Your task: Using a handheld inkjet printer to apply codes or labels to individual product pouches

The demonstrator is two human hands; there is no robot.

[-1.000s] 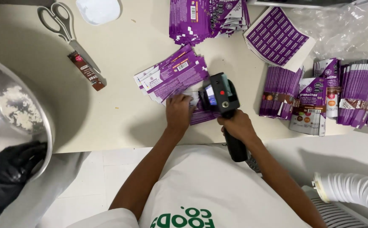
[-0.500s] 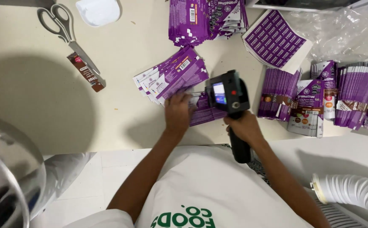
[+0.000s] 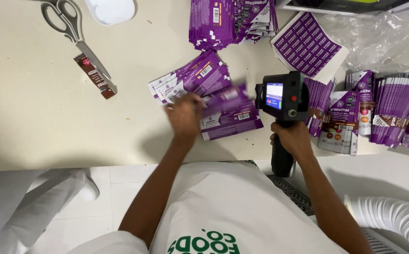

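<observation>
Viewing from the head camera, the left hand (image 3: 184, 114) is closed loosely over a flat purple pouch (image 3: 223, 98), fingers curled on its left end; the pouch is blurred, lying over a small fan of like pouches (image 3: 230, 120) on the cream table (image 3: 35, 122). The right hand (image 3: 292, 140) is wrapped fully around the grip of a black handheld printer (image 3: 282, 98), held upright just beside the fan, screen facing the person. The pouches appear empty, so judge them light, thin, flexible and slick; pinch one near an edge or corner, pressing flat to keep neighbours from sliding. The printer looks rigid and heavier; hold it by the handle.
</observation>
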